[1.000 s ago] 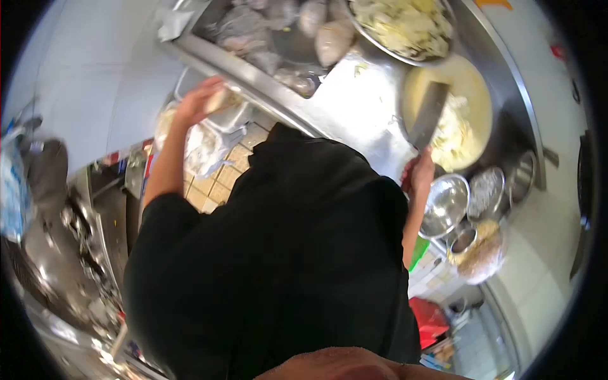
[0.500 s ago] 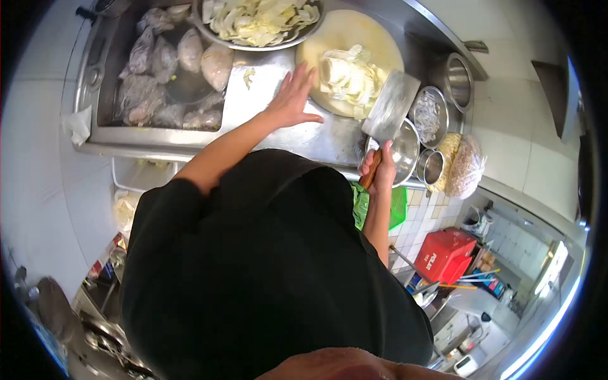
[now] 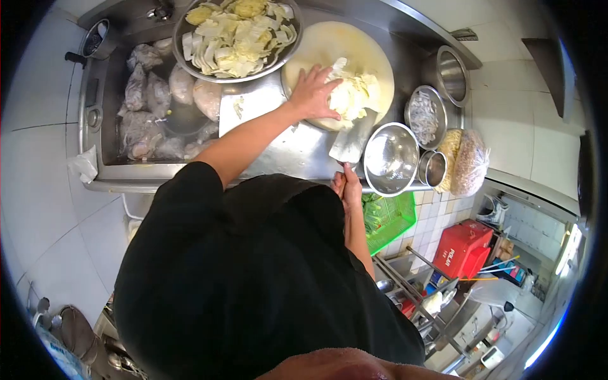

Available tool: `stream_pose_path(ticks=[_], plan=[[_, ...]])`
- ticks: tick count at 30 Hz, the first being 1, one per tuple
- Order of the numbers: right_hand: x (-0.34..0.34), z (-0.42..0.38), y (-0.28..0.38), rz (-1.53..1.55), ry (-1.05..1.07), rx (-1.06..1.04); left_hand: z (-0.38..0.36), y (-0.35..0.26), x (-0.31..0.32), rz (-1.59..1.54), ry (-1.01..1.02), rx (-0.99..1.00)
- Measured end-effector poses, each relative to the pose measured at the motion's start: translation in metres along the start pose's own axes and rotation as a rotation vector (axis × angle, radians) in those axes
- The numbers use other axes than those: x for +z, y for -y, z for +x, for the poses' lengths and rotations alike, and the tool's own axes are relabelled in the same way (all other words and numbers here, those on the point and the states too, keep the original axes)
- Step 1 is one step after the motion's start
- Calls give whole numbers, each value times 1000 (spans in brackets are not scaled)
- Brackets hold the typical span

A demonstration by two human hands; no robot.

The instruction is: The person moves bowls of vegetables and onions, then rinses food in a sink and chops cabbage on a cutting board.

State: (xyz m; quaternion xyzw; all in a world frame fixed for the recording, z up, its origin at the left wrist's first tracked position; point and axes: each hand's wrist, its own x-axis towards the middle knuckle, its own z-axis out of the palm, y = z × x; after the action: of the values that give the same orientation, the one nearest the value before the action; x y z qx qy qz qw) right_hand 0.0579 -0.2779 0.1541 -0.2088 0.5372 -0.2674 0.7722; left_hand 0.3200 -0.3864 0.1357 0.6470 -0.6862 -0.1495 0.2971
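Observation:
My left hand [image 3: 312, 95] has its fingers spread and rests at the left side of a pile of cut cabbage [image 3: 356, 96] on the round cutting board [image 3: 364, 44]. My right hand [image 3: 348, 185] is wrapped round the handle of a cleaver [image 3: 352, 140]. The wide blade lies low at the board's front edge, its far end beside or under the cabbage. A large metal bowl [image 3: 183, 54] full of cut cabbage stands at the board's upper left.
Bagged meat [image 3: 158, 95] lies in the sink [image 3: 109, 142] at left. Right of the board are an empty steel bowl [image 3: 391, 158], a bowl of pale strips [image 3: 424, 118], a small pot [image 3: 433, 168] and filled bags [image 3: 470, 163]. A green basket [image 3: 396, 221] sits below the counter.
My left hand has moved right onto the cabbage pile. My right hand has shifted left and brought the cleaver down beside the board's front edge. The view has shifted slightly.

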Motion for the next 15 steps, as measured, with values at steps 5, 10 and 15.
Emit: stream_pose_path(ticks=[5, 10, 15], plan=[[37, 16, 12, -78, 104, 78, -7, -7, 17, -160, -282, 3], [51, 1, 36, -214, 83, -7, -2, -15, 20, -333, -491, -43], [103, -21, 66, -366, 65, -59, 2, -13, -44, -496, -739, 22]])
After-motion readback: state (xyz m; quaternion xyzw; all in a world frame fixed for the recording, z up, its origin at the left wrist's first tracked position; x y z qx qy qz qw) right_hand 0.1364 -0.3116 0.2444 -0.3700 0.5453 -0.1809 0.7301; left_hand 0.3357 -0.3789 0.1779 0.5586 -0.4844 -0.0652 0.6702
